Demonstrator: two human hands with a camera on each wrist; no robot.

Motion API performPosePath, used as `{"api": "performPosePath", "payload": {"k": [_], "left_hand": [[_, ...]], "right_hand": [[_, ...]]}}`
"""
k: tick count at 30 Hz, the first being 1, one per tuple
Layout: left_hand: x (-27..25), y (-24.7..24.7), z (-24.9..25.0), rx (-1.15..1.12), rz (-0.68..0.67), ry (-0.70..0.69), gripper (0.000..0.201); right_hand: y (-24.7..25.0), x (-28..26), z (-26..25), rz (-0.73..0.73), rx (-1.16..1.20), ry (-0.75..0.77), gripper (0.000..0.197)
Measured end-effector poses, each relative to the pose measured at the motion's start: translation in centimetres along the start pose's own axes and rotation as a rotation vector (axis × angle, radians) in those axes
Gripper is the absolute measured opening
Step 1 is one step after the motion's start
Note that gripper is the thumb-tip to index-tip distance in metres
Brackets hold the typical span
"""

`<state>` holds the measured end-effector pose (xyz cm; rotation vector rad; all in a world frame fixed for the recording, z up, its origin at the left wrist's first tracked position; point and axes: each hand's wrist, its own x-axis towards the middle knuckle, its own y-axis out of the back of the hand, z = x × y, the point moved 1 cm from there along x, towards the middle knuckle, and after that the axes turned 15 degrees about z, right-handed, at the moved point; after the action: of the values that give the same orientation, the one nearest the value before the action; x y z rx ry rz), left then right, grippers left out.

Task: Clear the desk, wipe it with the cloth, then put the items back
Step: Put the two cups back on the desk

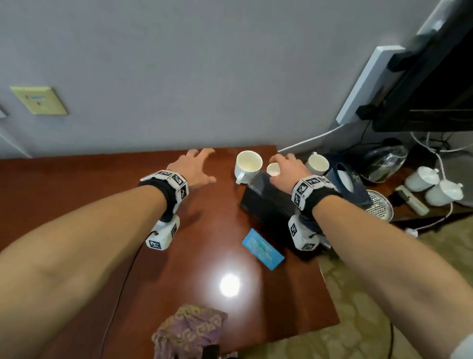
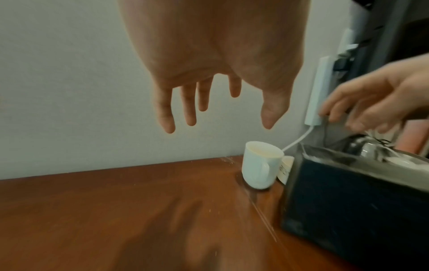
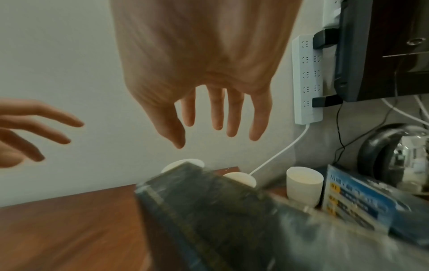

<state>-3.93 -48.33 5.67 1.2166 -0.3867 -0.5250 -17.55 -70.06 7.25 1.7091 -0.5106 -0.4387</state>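
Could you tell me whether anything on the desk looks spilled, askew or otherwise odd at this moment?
Nothing looks spilled or broken. The blue printed card lies skewed to the wooden desk edges, and the crumpled purple patterned cloth hangs over the near edge. The white handled mug stands upright.

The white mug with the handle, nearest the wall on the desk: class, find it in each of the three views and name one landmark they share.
Head view: white mug stands upper centre, left of the black box.
Left wrist view: mug right of centre, beside the box.
Right wrist view: only its rim peeks over the box.
Shared landmark: the white power strip on the wall.
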Motion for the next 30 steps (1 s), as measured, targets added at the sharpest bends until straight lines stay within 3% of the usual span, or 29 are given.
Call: {"api": "performPosePath", "payload": {"k": [7,12,19,30], "left_hand": [[5.8,-1.3,2.0,0.032,-0.017,0.08,0.083],[8.7,-3.3,3.2,0.048,-0.095,0.066,0.088],[12.1,-6.2,5.4,-0.015,-0.21,-0.03,0.097],[14.8,-9.4,8.4,0.089,-0.425,-0.193,0.112]], "right_hand": [[-0.9,8.3,5.1,-0.098,-0.043,0.125,0.059],[-3.4,11.9,6.1,-0.254,-0.127,0.235,0.066],[-6.8,14.1,6.9,-0.472,-0.209,0.354,0.084],[-9.0,15.2,7.6,-0.526,-0.2,0.402,0.084]]}}
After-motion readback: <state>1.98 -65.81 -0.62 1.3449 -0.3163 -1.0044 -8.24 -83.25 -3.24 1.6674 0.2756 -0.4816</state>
